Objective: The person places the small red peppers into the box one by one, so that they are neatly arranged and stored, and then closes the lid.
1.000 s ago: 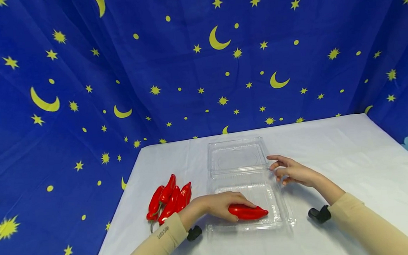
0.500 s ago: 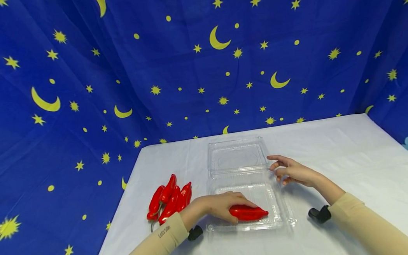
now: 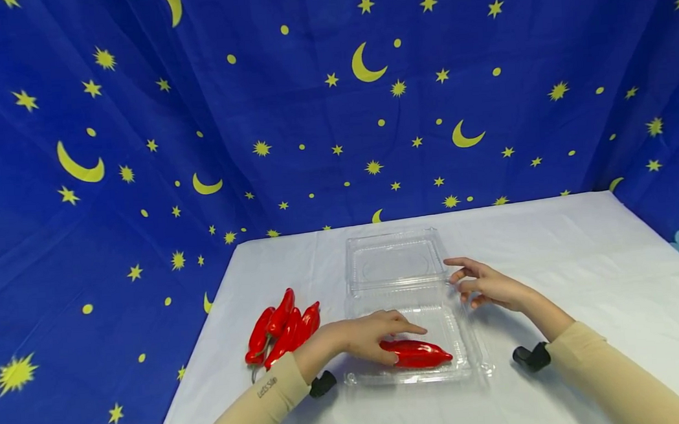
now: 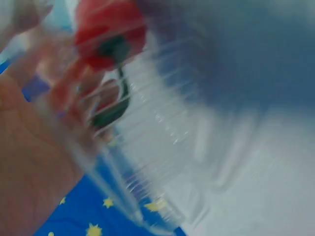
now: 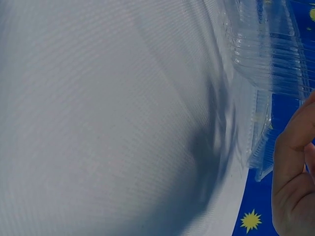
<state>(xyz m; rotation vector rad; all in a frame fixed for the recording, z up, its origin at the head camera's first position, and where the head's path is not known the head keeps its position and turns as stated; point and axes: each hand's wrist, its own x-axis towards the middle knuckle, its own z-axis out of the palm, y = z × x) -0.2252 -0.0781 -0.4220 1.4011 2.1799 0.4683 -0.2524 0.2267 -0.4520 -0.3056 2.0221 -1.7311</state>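
A shiny red chili pepper (image 3: 421, 354) lies lengthwise in the near half of a clear plastic clamshell box (image 3: 461, 334). My left hand (image 3: 370, 338) is over the left side of that half, fingers stretched out and apart from the pepper. Its thumb is by the pepper's stem end; whether it touches cannot be told. In the blurred left wrist view, the pepper (image 4: 110, 29) shows its curved green stem beside the fingers. My right hand (image 3: 488, 286) hovers or rests at the box's right edge near the hinge, fingers loosely bent, holding nothing.
Several more red peppers (image 3: 282, 332) lie in a pile left of the box. The box's lid (image 3: 397, 260) is folded back flat behind it. A white cloth (image 3: 551, 244) covers the table, and a blue star-patterned curtain (image 3: 310, 110) hangs behind.
My left hand has let go of the pepper, its fingers lifting and spreading away. The pepper has shifted slightly to the right. My right hand stays in place.
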